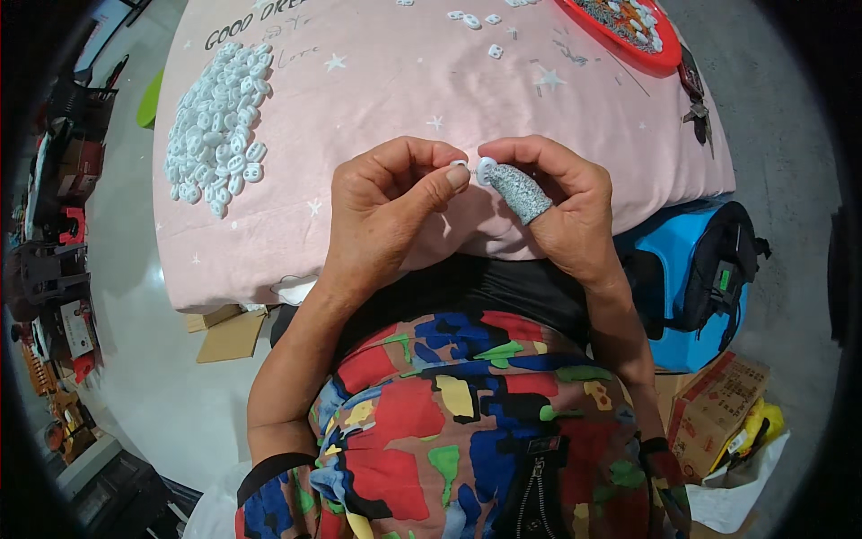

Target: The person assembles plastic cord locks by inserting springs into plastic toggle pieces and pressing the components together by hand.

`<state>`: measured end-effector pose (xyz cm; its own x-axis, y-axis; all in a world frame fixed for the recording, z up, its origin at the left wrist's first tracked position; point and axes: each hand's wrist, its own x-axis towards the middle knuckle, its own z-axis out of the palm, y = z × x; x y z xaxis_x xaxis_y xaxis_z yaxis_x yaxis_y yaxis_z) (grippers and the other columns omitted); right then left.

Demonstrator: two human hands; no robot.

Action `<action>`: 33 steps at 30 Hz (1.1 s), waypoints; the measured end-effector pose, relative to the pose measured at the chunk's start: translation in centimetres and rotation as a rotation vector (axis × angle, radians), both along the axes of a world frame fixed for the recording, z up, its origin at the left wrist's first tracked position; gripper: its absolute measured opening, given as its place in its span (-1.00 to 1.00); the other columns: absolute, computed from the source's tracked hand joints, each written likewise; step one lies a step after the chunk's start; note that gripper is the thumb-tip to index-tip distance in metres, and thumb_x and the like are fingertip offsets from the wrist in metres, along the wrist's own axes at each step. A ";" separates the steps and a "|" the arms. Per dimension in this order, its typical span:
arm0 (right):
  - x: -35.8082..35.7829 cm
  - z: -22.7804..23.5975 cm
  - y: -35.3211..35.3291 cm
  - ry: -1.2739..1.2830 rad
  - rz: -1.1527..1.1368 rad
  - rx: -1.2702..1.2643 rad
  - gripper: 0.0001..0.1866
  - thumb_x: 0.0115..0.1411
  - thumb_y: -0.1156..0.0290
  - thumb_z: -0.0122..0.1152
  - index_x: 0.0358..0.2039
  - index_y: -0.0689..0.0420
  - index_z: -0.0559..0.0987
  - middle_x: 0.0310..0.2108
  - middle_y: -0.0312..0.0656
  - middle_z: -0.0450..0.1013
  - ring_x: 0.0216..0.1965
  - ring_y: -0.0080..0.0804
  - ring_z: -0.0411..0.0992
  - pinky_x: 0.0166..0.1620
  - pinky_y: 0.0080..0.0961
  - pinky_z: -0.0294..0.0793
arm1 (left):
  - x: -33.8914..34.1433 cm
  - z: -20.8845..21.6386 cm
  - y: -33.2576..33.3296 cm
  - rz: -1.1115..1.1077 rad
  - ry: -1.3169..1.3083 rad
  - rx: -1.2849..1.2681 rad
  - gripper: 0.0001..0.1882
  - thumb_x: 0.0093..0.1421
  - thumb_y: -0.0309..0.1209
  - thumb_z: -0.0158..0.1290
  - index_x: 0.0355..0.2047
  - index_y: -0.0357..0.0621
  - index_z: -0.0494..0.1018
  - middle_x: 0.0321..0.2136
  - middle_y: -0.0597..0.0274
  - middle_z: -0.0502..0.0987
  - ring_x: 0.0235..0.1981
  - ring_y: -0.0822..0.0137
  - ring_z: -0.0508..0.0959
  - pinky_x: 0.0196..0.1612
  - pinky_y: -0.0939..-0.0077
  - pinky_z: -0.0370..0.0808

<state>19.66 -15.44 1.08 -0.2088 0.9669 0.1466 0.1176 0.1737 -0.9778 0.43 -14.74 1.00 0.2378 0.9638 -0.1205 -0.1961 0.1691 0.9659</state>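
Observation:
Near the front of the pink cloth, my two hands are close together with their fingertips almost meeting. My left hand (377,202) is closed, pinching a small white piece (459,163) between thumb and forefinger. In my right hand (579,207), also closed, a round white plastic piece (486,171) is pinched. A grey speckled fabric sleeve (519,193) covers the right thumb. Something thin and tiny shows between the two pieces, too small to name. To the left lies a heap of small white plastic pieces (215,126) with two holes or dots each.
The pink cloth (359,99) covers the table. At its far right stands a red tray (660,65) of small white, grey and orange parts, with keys (698,115) nearby. Several loose white pieces (471,21) lie at the back. A blue case (669,269) stands right of the table.

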 end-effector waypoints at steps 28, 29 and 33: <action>0.0 0.8 0.3 -0.060 0.023 0.088 -0.75 0.16 0.69 0.14 -0.12 0.32 0.56 -0.24 -0.21 0.53 -0.17 -0.56 0.47 -0.07 -0.65 0.45 | 0.1 -0.2 0.1 -0.024 -0.089 -0.059 -0.81 0.22 -0.48 0.12 -0.19 -0.31 0.54 -0.41 0.24 0.62 -0.49 0.60 0.51 -0.52 0.80 0.36; 0.0 0.8 0.3 -0.074 0.028 0.092 -0.75 0.16 0.70 0.13 -0.13 0.32 0.56 -0.25 -0.22 0.52 -0.18 -0.57 0.47 -0.09 -0.66 0.45 | 0.1 -0.1 0.0 -0.014 -0.064 -0.046 -0.82 0.22 -0.48 0.12 -0.20 -0.31 0.54 -0.42 0.24 0.62 -0.50 0.60 0.51 -0.53 0.80 0.36; 0.0 1.2 0.3 -0.156 0.033 0.148 -0.75 0.14 0.72 0.12 -0.15 0.33 0.56 -0.28 -0.24 0.50 -0.21 -0.58 0.46 -0.13 -0.68 0.44 | 0.2 0.0 -0.1 0.006 -0.044 -0.050 -0.83 0.21 -0.48 0.12 -0.22 -0.31 0.55 -0.43 0.23 0.62 -0.52 0.60 0.51 -0.55 0.80 0.36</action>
<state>19.64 -15.09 2.25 -0.2716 0.9294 0.2499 0.2571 0.3203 -0.9117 0.58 -14.84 1.04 0.2384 0.9582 -0.1584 -0.2395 0.2161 0.9465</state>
